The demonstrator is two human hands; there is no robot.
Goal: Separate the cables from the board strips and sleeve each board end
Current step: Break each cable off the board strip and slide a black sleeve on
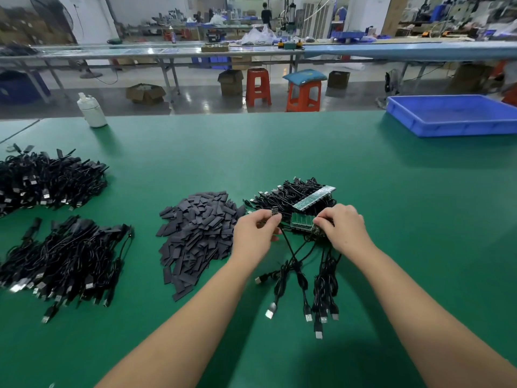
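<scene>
Pinching a small board [274, 212], the left hand [256, 233] sits just right of the sleeves [195, 236]. The right hand [342, 225] grips a strip [302, 221] whose cables [321, 289] trail toward the table's near edge. Cable piles [56, 247] lie far left, a blue bin [453, 114] far right, a second strip [314, 198] behind.

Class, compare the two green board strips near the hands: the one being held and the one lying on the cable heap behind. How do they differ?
The near board strip is gripped by the right hand; the far board strip lies untouched on the cable heap. The near strip looks shorter and runs roughly level across the view; the far strip looks longer and slants up to the right. The near strip appears darker; the far one catches light. Both are green, segmented, with black cables attached.
</scene>
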